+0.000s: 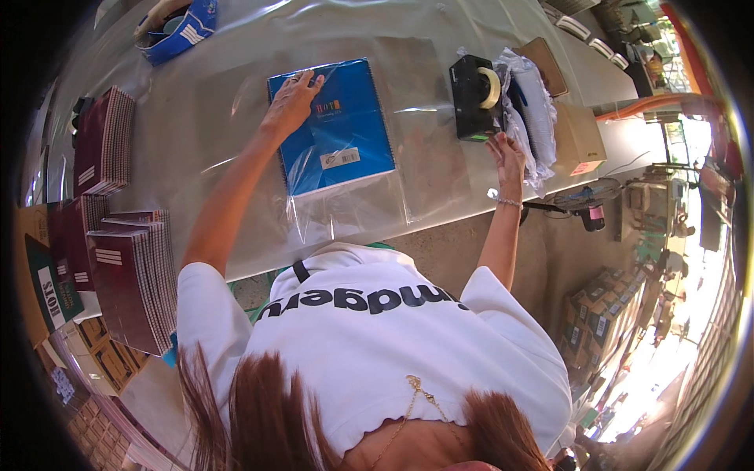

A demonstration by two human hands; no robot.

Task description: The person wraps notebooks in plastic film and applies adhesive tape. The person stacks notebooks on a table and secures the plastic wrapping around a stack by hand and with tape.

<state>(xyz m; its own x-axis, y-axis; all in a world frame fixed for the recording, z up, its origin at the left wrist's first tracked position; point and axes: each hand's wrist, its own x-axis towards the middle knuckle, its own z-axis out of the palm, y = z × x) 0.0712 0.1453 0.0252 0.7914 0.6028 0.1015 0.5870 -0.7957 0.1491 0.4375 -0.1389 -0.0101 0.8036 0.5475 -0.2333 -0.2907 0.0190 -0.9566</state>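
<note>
A blue spiral-bound notebook (345,133) lies on the table inside a clear plastic sleeve (353,206), whose loose end reaches toward me. My left hand (292,100) rests on its upper left part, fingers laid out and slightly bent. To the right stands a black tape dispenser (470,98) with a roll of pale tape (491,88) in it. At the dispenser's near end is my right hand (509,157), thumb and fingers pinched together. Whatever is between those fingertips is too small to make out.
Clear plastic sheeting covers the table (212,102). Stacks of maroon spiral notebooks (133,275) stand at the left. A blue container (182,35) sits at the far left. Beside the dispenser are a pile of plastic sleeves (534,110) and a cardboard box (580,141). A fan (593,196) stands beyond the right edge.
</note>
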